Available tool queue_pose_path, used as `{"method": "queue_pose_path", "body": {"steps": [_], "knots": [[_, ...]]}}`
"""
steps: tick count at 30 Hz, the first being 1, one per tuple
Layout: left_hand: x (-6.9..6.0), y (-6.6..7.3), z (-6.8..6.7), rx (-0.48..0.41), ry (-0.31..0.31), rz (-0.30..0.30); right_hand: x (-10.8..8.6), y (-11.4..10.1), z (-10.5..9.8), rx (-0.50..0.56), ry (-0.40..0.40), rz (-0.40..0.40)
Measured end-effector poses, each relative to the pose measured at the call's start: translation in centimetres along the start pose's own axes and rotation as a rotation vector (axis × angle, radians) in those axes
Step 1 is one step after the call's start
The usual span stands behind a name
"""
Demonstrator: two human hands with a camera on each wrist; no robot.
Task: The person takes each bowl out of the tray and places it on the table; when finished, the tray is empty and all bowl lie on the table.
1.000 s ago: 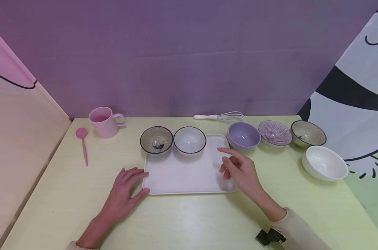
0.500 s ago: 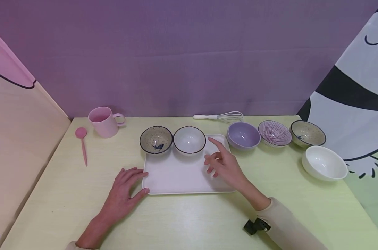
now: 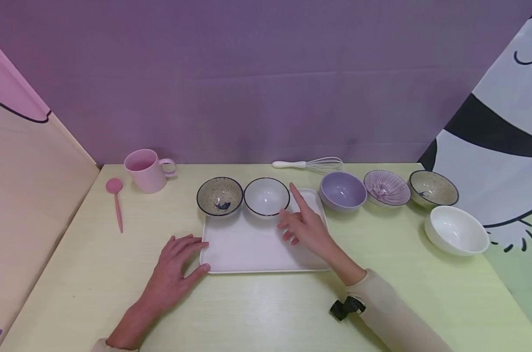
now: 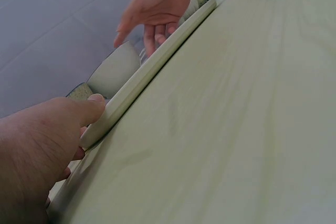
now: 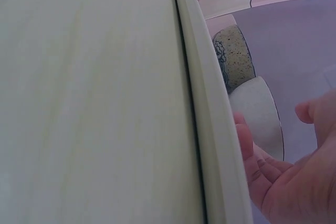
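A white tray (image 3: 248, 249) lies on the table. At its back left stand a speckled brown bowl (image 3: 220, 193) with a blue fish-like mark and, touching it, a white bowl (image 3: 266, 195) with a dark rim. My left hand (image 3: 173, 274) rests at the tray's front left corner, thumb on the rim, fingers relaxed along the side. Over the tray's right part, my right hand (image 3: 307, 227) holds nothing. Its index finger points forward beside the white bowl and its thumb is near the bowl's front; whether either touches the bowl, I cannot tell.
Right of the tray stand a purple bowl (image 3: 343, 190), a striped bowl (image 3: 386, 187), another speckled bowl (image 3: 433, 187) and a plain white bowl (image 3: 457, 230). A whisk (image 3: 307, 164) lies at the back edge. To the left are a pink mug (image 3: 145, 171) and a pink spoon (image 3: 116, 200).
My right hand has moved left and slightly forward over the tray, up to the dark-rimmed white bowl. The left hand, tray and bowls have stayed in place.
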State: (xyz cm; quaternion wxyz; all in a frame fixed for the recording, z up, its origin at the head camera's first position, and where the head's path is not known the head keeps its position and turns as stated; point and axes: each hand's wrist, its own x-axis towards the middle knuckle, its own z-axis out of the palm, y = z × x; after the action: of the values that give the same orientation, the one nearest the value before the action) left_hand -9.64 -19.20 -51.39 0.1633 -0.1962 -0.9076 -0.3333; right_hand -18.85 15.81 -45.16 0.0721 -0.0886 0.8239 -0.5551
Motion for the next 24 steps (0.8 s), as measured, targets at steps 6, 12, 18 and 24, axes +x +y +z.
{"method": "queue_pose_path", "body": {"steps": [6, 12, 18, 24], "knots": [[0.0, 0.0, -0.1, -0.004, 0.002, -0.002, 0.8, -0.1, 0.4, 0.028, -0.009, -0.006], [0.0, 0.0, 0.0, -0.004, 0.003, 0.000, 1.3, -0.1, 0.9, 0.060, -0.002, 0.013], [0.0, 0.0, 0.0, -0.001, 0.001, 0.000, 1.6, 0.0, 1.1, 0.065, 0.021, 0.034], [-0.1, 0.0, 0.0, -0.003, -0.003, -0.005, 1.9, 0.4, 1.1, 0.106, 0.030, 0.036]]}}
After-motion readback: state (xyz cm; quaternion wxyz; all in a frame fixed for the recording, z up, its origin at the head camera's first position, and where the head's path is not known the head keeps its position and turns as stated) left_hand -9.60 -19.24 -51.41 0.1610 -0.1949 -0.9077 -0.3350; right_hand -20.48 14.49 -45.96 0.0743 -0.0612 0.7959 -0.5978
